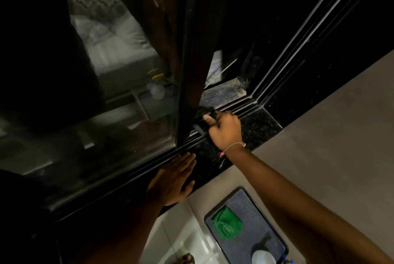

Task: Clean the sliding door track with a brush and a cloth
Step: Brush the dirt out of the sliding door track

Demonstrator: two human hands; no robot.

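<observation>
My right hand (pixel 226 130) is closed around a dark brush (pixel 205 114), whose head sits in the sliding door track (pixel 238 104) right beside the door's upright frame (pixel 189 84). Most of the brush is hidden by my fingers and the dim light. My left hand (pixel 173 180) lies flat, fingers spread, on the black speckled stone sill (pixel 260 125) beside the track. A crumpled green cloth (pixel 227 223) rests on a dark tray (pixel 258 240) on the floor below.
A white spray bottle (pixel 263 257) stands on the tray's near end. The glass door pane (pixel 106 93) reflects a bed and a bottle. Pale floor tiles (pixel 191 236) lie under the tray, and a beige wall (pixel 341 135) rises at the right.
</observation>
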